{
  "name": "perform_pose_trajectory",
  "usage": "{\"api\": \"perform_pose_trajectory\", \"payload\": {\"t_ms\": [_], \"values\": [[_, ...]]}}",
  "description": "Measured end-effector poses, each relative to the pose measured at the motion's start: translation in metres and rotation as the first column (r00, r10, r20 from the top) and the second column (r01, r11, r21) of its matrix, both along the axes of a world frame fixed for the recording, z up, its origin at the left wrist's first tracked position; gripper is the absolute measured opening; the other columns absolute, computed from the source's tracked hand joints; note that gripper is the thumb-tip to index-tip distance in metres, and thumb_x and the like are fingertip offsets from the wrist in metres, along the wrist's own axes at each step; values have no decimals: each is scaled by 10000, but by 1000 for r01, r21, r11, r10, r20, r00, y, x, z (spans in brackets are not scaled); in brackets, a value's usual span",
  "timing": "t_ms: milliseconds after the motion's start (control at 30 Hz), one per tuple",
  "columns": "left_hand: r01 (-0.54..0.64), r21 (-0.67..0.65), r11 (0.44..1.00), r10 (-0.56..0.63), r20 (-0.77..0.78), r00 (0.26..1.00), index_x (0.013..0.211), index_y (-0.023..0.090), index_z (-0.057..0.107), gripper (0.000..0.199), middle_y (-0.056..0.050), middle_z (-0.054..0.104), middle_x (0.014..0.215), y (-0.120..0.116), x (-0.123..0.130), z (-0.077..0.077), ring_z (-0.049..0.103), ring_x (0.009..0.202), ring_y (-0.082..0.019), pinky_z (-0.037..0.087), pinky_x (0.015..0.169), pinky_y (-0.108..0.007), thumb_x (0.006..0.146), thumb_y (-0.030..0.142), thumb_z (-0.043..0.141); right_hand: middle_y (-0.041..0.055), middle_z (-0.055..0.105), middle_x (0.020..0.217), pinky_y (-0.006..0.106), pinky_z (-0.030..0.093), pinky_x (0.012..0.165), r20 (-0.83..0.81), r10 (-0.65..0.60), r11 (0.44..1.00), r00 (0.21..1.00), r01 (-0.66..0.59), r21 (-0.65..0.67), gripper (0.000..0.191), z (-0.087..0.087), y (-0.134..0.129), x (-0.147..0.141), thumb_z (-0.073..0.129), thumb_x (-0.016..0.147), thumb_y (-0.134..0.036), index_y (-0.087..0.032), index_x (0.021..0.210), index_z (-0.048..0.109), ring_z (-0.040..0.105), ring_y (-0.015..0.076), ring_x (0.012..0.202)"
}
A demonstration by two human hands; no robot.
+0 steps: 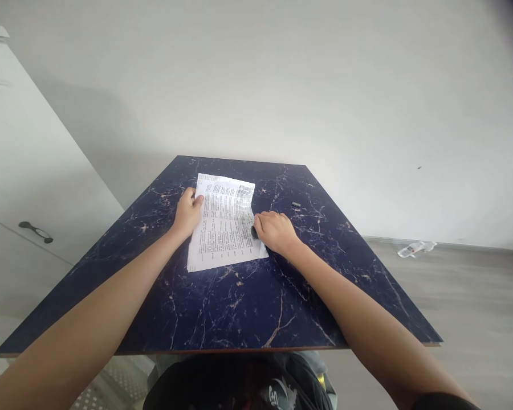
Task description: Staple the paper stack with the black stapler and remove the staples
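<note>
Printed sheets of paper (224,228), creased across the upper part, lie on the dark blue marble-patterned table (235,307). My left hand (188,212) grips their left edge, thumb on top and fingers beneath. On the right edge, my right hand (277,232) is closed around what looks like a small black stapler (254,232). Only its dark end shows over the paper; my fingers cover the rest. A small grey metallic strip (296,204), like a row of staples, rests on the table beyond my right hand.
A pale wall (282,85) rises behind the table. To the left stands a white cabinet (38,171) with a dark handle (36,232). Clear plastic packaging (416,249) lies on the grey floor (461,302) at the right.
</note>
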State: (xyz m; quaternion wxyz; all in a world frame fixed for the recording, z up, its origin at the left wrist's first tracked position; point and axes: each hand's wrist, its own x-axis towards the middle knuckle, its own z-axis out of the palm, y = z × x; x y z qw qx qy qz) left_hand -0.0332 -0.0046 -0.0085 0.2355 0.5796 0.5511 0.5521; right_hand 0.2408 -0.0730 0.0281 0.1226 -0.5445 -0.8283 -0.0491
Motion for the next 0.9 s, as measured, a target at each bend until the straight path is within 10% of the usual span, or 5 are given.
{"api": "perform_pose_trajectory", "payload": {"t_ms": [300, 600, 800, 900], "values": [[-9, 11, 1000, 10, -123, 992, 1008, 217, 561, 97, -62, 699, 800, 4, -1, -3, 673, 676, -229, 487, 647, -337, 972, 297, 519, 156, 710, 970, 409, 423, 824, 125, -46, 999, 991, 47, 1, 489, -2, -6, -11, 249, 1092, -328, -138, 959, 680, 640, 301, 936], [-108, -30, 994, 89, -378, 922, 972, 213, 552, 33, -76, 716, 834, -2, -6, 4, 700, 791, -270, 466, 725, -346, 960, 230, 526, 59, 704, 947, 304, 416, 632, -199, 330, 834, 923, -384, -397, 265, 29, 14, 63, 667, 920, -468, -217, 997, 638, 622, 198, 749], [-177, -68, 982, 111, -552, 827, 989, 209, 585, 69, -112, 720, 926, -1, -11, 3, 689, 896, -309, 463, 767, -370, 955, 227, 527, 115, 679, 832, 335, 457, 546, -271, -166, 913, 948, 44, -406, 251, 33, 27, 86, 641, 909, -385, -136, 928, 648, 603, 192, 614], [-179, -68, 982, 98, -626, 774, 990, 200, 600, 92, -135, 724, 1042, 3, -12, 0, 668, 984, -321, 468, 818, -389, 953, 240, 525, 129, 692, 900, 321, 511, 555, -472, -239, 899, 849, 10, -438, 246, 31, 24, 61, 597, 949, -343, -118, 1044, 629, 642, 187, 652]]}}
